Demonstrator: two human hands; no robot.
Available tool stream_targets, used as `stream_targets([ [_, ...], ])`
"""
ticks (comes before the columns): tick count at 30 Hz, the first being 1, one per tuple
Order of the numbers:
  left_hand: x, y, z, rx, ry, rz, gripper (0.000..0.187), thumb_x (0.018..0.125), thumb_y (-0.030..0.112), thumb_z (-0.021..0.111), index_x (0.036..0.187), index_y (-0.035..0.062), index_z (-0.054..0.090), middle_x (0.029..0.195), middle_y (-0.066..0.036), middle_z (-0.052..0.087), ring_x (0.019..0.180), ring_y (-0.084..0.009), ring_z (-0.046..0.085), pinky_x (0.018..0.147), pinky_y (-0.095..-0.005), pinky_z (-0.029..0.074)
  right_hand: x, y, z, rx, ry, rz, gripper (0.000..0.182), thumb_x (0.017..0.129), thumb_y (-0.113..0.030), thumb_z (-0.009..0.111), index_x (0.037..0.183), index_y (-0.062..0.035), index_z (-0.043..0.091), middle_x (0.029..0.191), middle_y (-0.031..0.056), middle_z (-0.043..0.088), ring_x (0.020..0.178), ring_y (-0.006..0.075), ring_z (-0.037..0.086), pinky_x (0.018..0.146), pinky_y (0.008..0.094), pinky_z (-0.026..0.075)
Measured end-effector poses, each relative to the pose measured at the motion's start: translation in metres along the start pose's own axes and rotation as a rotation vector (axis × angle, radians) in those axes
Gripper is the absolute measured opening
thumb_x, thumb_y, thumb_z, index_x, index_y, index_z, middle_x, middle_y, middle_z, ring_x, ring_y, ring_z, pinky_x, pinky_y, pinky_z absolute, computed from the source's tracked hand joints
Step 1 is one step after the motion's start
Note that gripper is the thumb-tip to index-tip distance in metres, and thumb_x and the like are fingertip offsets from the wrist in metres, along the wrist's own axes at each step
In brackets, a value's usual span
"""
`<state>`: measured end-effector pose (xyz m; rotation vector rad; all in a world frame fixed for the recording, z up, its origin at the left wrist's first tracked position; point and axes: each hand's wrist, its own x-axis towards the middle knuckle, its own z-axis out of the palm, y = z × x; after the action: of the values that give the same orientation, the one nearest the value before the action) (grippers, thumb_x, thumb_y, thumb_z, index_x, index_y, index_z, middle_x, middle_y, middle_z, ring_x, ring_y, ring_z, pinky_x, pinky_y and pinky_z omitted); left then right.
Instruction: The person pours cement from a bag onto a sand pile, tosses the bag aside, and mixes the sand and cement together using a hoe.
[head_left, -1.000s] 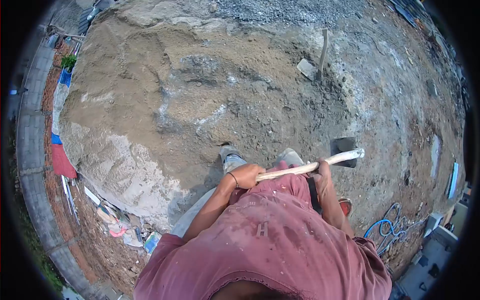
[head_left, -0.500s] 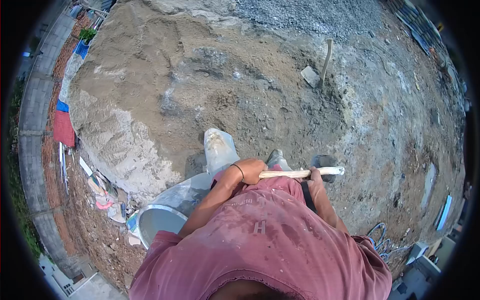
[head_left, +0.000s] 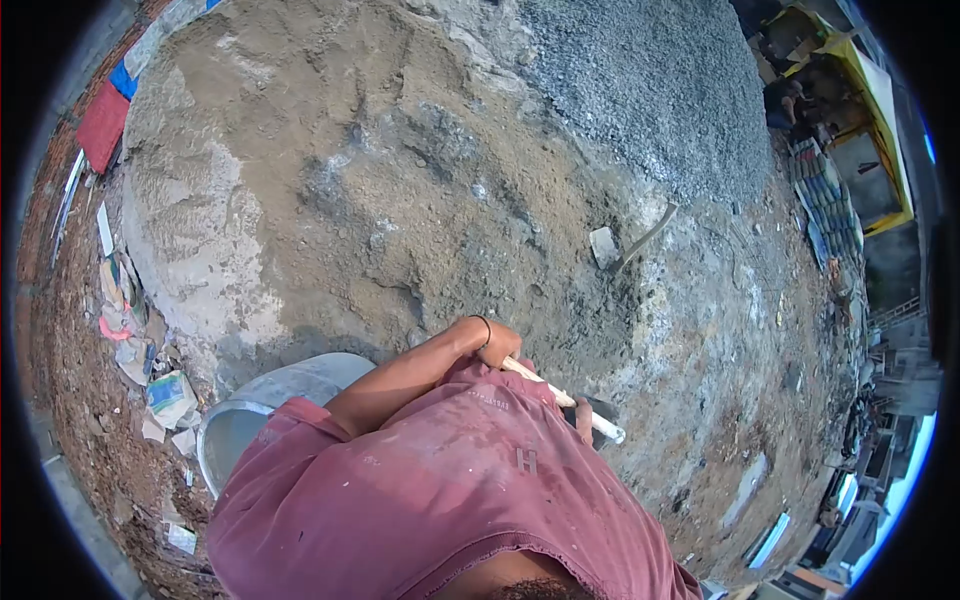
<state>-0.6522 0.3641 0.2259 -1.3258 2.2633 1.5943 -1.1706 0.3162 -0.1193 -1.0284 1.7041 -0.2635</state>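
Observation:
My left hand (head_left: 497,342), with a dark band at the wrist, is closed round the upper end of a pale wooden tool handle (head_left: 535,380). Lower on the same handle is my right hand (head_left: 584,420), its fingers wrapped near the rounded end; the shirt hides much of that arm. The handle slants down to the right, close against the front of my pink shirt (head_left: 450,470). A dark flat shape (head_left: 606,408) shows behind its right end, mostly covered. Left of my arm stands a large grey drum (head_left: 290,385).
Brown sand (head_left: 330,180) spreads ahead, with a grey gravel heap (head_left: 650,90) at the upper right. On the ground lies another tool with a pale blade (head_left: 604,247) and long handle (head_left: 648,238). Torn bags (head_left: 172,398) litter the left. A person (head_left: 788,100) is at the far right.
My view and body have turned to the right, and scenery further right now shows. The handle has gone from nearly level to slanting down rightward, still in both hands.

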Motion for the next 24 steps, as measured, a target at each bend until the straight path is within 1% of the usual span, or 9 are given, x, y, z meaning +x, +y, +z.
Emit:
stream_targets([
  [2, -0.005, -0.009, -0.002, -0.028, -0.016, 0.023, 0.022, 0.079, 0.015, 0.068, 0.096, 0.0040, 0.076, 0.088, -0.014, 0.076, 0.078, -0.0297, 0.072, 0.065, -0.0458, 0.053, -0.038, -0.044, 0.013, 0.257, -0.032, 0.220, 0.040, 0.097, -0.027, 0.062, 0.120, 0.0050, 0.070, 0.112, 0.0157, 0.072, 0.101, 0.0250, 0.064, 0.093, 0.0369, 0.047],
  [5, -0.020, -0.004, -0.021, -0.012, -0.040, -0.013, 0.020, 0.077, 0.013, 0.068, 0.094, 0.0048, 0.075, 0.088, -0.016, 0.075, 0.079, -0.0320, 0.071, 0.067, -0.0463, 0.053, -0.238, -0.262, 0.077, 0.538, 0.019, 0.449, 0.043, 0.099, -0.032, 0.051, 0.123, 0.0040, 0.058, 0.118, 0.0257, 0.069, 0.102, 0.0413, 0.069, 0.100, 0.0517, 0.053],
  [6, -0.025, -0.002, -0.026, 0.020, -0.023, -0.042, 0.019, 0.074, 0.010, 0.067, 0.092, 0.0056, 0.074, 0.086, -0.017, 0.074, 0.080, -0.0339, 0.070, 0.068, -0.0475, 0.051, -0.268, -0.282, 0.073, 0.199, -0.160, 0.069, 0.045, 0.099, -0.033, 0.050, 0.122, 0.0046, 0.058, 0.118, 0.0258, 0.068, 0.104, 0.0398, 0.069, 0.101, 0.0492, 0.054],
  [8, -0.030, -0.010, -0.032, 0.005, 0.016, -0.040, 0.017, 0.073, 0.010, 0.068, 0.089, 0.0051, 0.074, 0.084, -0.017, 0.073, 0.079, -0.0352, 0.070, 0.067, -0.0487, 0.050, -0.211, -0.265, 0.076, 0.770, -0.086, 0.447, 0.046, 0.099, -0.032, 0.049, 0.122, 0.0069, 0.057, 0.118, 0.0267, 0.067, 0.106, 0.0397, 0.069, 0.102, 0.0494, 0.054],
  [11, -0.041, -0.019, -0.040, -0.060, 0.121, 0.063, 0.017, 0.074, 0.012, 0.069, 0.089, 0.0061, 0.073, 0.084, -0.017, 0.073, 0.079, -0.0353, 0.069, 0.068, -0.0488, 0.050, -0.170, -0.268, 0.058, 0.942, -0.166, 0.550, 0.046, 0.099, -0.031, 0.050, 0.121, 0.0087, 0.056, 0.117, 0.0277, 0.067, 0.107, 0.0410, 0.068, 0.103, 0.0510, 0.054],
  [14, -0.037, -0.045, -0.037, -0.121, 0.143, 0.056, 0.018, 0.074, 0.014, 0.070, 0.091, 0.0072, 0.073, 0.084, -0.016, 0.073, 0.079, -0.0351, 0.069, 0.069, -0.0485, 0.050, -0.162, -0.312, 0.068, 0.651, 0.033, 0.431, 0.043, 0.098, -0.029, 0.053, 0.121, 0.0079, 0.056, 0.115, 0.0277, 0.067, 0.108, 0.0413, 0.068, 0.102, 0.0513, 0.055],
  [18, -0.027, -0.088, -0.018, -0.348, 0.300, 0.045, 0.024, 0.073, 0.015, 0.073, 0.096, 0.0071, 0.074, 0.086, -0.017, 0.073, 0.082, -0.0345, 0.070, 0.071, -0.0476, 0.051, -0.022, -0.296, 0.032, 0.210, -0.176, 0.357, 0.036, 0.097, -0.031, 0.057, 0.111, 0.0019, 0.059, 0.100, 0.0190, 0.068, 0.084, 0.0332, 0.071, 0.078, 0.0440, 0.060],
  [19, -0.021, -0.096, -0.011, -0.411, 0.347, 0.033, 0.029, 0.070, 0.014, 0.074, 0.098, 0.0059, 0.073, 0.087, -0.017, 0.073, 0.083, -0.0348, 0.070, 0.072, -0.0467, 0.052, -0.083, -0.378, 0.068, 0.029, -0.150, 0.212, 0.031, 0.097, -0.031, 0.057, 0.103, -0.0014, 0.060, 0.088, 0.0129, 0.065, 0.073, 0.0285, 0.068, 0.067, 0.0396, 0.059],
  [24, -0.002, -0.102, 0.005, -0.773, 0.579, -0.155, 0.035, 0.067, 0.017, 0.073, 0.100, 0.0039, 0.071, 0.089, -0.018, 0.072, 0.084, -0.0356, 0.070, 0.074, -0.0455, 0.051, 0.008, -0.467, 0.122, 0.058, -0.306, 0.474, 0.031, 0.095, -0.029, 0.060, 0.105, -0.0002, 0.060, 0.082, 0.0105, 0.060, 0.073, 0.0288, 0.066, 0.071, 0.0450, 0.059],
])
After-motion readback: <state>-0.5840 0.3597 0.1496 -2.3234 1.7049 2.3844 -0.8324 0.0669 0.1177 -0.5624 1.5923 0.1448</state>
